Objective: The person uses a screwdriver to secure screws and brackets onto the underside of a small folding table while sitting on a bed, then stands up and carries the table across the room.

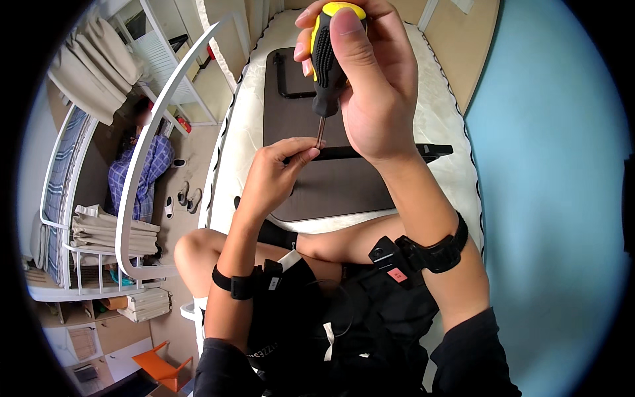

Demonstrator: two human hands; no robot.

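Observation:
My right hand (377, 86) is wrapped round a black and yellow screwdriver (325, 66), its metal shaft pointing down. At the tip of the shaft, my left hand (281, 169) has thumb and fingers pinched together; anything small between them is hidden. Just there runs a black folding leg (350, 153), which crosses a dark brown tabletop (344, 188). The board lies on the bed in front of my crossed legs. A second black leg frame (286, 83) shows at its far left.
The board rests on a cream mattress (248, 126) with a white guard rail (132, 159) on its left and a pale blue wall (529, 198) on its right. Beyond the rail are a lower bunk, a person in a blue checked cloth (142, 175), shoes (188, 197) and an orange chair (162, 364).

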